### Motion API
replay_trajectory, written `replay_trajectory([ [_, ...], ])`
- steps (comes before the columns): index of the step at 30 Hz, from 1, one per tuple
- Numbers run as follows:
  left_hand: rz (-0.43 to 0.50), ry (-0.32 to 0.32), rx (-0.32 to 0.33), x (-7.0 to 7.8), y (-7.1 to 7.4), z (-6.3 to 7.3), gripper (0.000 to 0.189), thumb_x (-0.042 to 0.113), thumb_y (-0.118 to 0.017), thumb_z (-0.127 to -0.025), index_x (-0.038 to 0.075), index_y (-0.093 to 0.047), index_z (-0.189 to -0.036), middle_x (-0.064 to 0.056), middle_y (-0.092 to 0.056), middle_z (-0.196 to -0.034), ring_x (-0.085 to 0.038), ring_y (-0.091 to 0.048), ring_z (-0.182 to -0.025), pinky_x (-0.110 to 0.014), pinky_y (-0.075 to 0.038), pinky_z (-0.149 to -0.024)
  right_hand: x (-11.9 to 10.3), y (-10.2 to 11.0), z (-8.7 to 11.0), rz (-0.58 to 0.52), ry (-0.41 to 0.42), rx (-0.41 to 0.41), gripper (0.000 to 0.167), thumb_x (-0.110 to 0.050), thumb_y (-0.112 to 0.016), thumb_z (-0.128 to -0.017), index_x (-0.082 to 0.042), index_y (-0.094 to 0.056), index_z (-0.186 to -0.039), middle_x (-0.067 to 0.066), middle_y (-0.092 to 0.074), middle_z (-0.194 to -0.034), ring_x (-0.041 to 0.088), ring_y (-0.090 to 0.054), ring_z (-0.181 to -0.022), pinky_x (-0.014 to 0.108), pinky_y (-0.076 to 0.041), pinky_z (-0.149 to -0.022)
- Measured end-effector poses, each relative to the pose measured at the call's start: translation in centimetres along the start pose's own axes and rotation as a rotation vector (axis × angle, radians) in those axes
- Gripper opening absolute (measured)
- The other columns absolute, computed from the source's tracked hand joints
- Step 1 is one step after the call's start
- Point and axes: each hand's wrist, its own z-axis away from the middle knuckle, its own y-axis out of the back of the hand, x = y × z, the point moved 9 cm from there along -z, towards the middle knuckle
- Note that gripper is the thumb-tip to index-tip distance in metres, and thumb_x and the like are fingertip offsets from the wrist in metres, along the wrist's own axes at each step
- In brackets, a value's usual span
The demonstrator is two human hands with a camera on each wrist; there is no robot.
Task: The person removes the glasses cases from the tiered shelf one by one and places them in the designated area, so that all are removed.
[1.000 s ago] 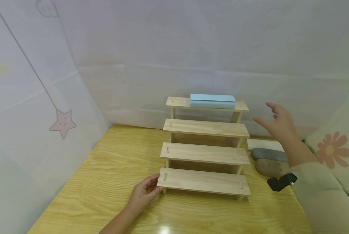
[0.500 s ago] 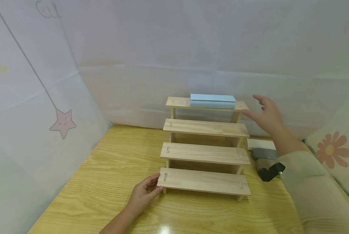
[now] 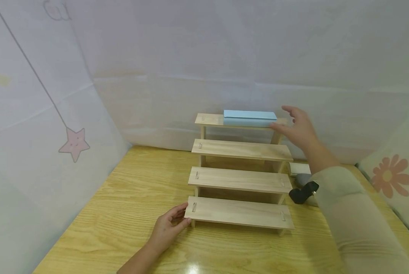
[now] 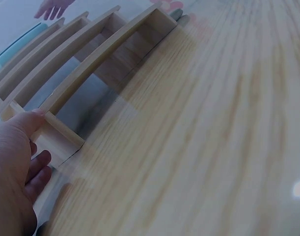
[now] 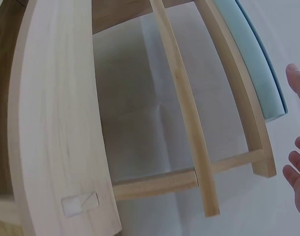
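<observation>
A four-tier wooden step shelf (image 3: 238, 210) stands on the table. A light blue, long folding case (image 3: 249, 118), shaped like a glasses case, lies on its top tier. My left hand (image 3: 167, 227) holds the left end of the lowest tier, thumb at the front corner and fingers behind; the left wrist view shows this thumb (image 4: 28, 120) on the wood. My right hand (image 3: 298, 127) is raised at the case's right end, thumb and fingers spread. In the right wrist view a gap shows between these fingers (image 5: 298, 162) and the blue case (image 5: 258, 69).
Right of the shelf, partly hidden by my right forearm, lie a white case (image 3: 299, 169) and a grey case (image 3: 302, 179). A black wrist mount (image 3: 304, 192) hangs under my right sleeve. White printed cloth (image 3: 177, 49) hangs behind and beside the wooden table (image 3: 122, 198).
My right hand has moved left, from beyond the shelf's right side to the blue case's right end. My left hand, the shelf and the case have stayed in place.
</observation>
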Motion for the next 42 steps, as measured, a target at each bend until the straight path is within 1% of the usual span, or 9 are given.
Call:
replay_trajectory([
  [5,-0.013,-0.017,0.007,0.2,-0.1,0.0,0.047,0.017,-0.077,-0.085,0.006,-0.063,-0.128,-0.012,-0.069,-0.122,-0.020,-0.068,-0.105,-0.018,-0.056,-0.084,-0.5,-0.8,-0.5,-0.002,0.001,-0.017,0.090,-0.054,-0.071,-0.085,-0.015,-0.029,-0.155,0.019,-0.022,-0.161,0.047,-0.028,-0.142,0.063,-0.028,-0.113],
  [8,-0.015,-0.009,0.008,0.1,-0.1,0.1,0.047,0.016,-0.077,-0.084,0.007,-0.063,-0.128,-0.011,-0.070,-0.121,-0.019,-0.069,-0.105,-0.017,-0.056,-0.083,-0.8,-1.1,-0.7,-0.005,0.006,-0.025,0.089,-0.052,-0.071,-0.085,-0.015,-0.029,-0.154,0.018,-0.022,-0.161,0.045,-0.027,-0.143,0.063,-0.028,-0.114],
  [9,-0.012,0.005,0.009,0.0,-0.1,0.0,0.047,0.016,-0.078,-0.084,0.008,-0.063,-0.128,-0.010,-0.070,-0.121,-0.018,-0.069,-0.105,-0.016,-0.055,-0.083,-1.0,-1.2,-0.7,-0.009,0.007,-0.028,0.089,-0.052,-0.071,-0.085,-0.015,-0.029,-0.154,0.018,-0.021,-0.161,0.045,-0.027,-0.143,0.062,-0.027,-0.114],
  [13,-0.010,0.014,0.008,-0.1,-0.1,0.0,0.048,0.017,-0.078,-0.084,0.008,-0.063,-0.129,-0.010,-0.070,-0.121,-0.021,-0.069,-0.106,-0.016,-0.055,-0.083,-1.3,-1.7,-0.9,0.002,0.006,-0.047,0.090,-0.054,-0.070,-0.085,-0.016,-0.029,-0.155,0.018,-0.020,-0.162,0.047,-0.027,-0.142,0.063,-0.027,-0.114],
  [17,-0.008,0.013,0.008,-0.1,-0.1,0.0,0.048,0.017,-0.077,-0.084,0.007,-0.063,-0.128,-0.011,-0.070,-0.121,-0.023,-0.069,-0.106,-0.015,-0.054,-0.083,-1.5,-2.2,-1.3,0.016,0.011,-0.056,0.089,-0.053,-0.070,-0.086,-0.016,-0.028,-0.155,0.018,-0.020,-0.162,0.047,-0.027,-0.142,0.063,-0.027,-0.115],
  [25,0.012,0.008,-0.006,0.1,-0.1,0.2,0.048,0.020,-0.077,-0.085,0.006,-0.062,-0.129,-0.011,-0.069,-0.123,-0.023,-0.068,-0.108,-0.013,-0.053,-0.084,-2.0,-3.2,-2.0,0.026,0.030,-0.050,0.087,-0.049,-0.073,-0.085,-0.012,-0.033,-0.153,0.017,-0.027,-0.160,0.040,-0.025,-0.146,0.058,-0.024,-0.119],
  [28,0.016,0.007,-0.009,0.2,-0.2,0.2,0.048,0.020,-0.077,-0.085,0.007,-0.062,-0.129,-0.011,-0.069,-0.122,-0.022,-0.068,-0.108,-0.014,-0.053,-0.084,-2.2,-3.3,-2.2,0.031,0.032,-0.047,0.086,-0.048,-0.073,-0.085,-0.011,-0.035,-0.152,0.017,-0.029,-0.159,0.039,-0.025,-0.146,0.056,-0.024,-0.119],
  [34,0.017,0.007,-0.010,0.2,-0.1,0.3,0.048,0.020,-0.077,-0.085,0.007,-0.062,-0.129,-0.010,-0.070,-0.121,-0.021,-0.068,-0.108,-0.015,-0.054,-0.085,-2.2,-3.5,-2.4,0.055,0.025,-0.045,0.084,-0.046,-0.073,-0.086,-0.010,-0.035,-0.152,0.018,-0.028,-0.158,0.039,-0.026,-0.145,0.055,-0.026,-0.118],
  [42,0.006,-0.007,-0.014,0.3,-0.1,0.4,0.048,0.022,-0.076,-0.086,0.007,-0.062,-0.129,-0.011,-0.069,-0.123,-0.023,-0.068,-0.109,-0.015,-0.054,-0.086,-2.2,-4.0,-2.5,0.073,0.012,-0.069,0.085,-0.049,-0.072,-0.086,-0.013,-0.034,-0.153,0.018,-0.027,-0.159,0.039,-0.027,-0.144,0.056,-0.026,-0.118],
])
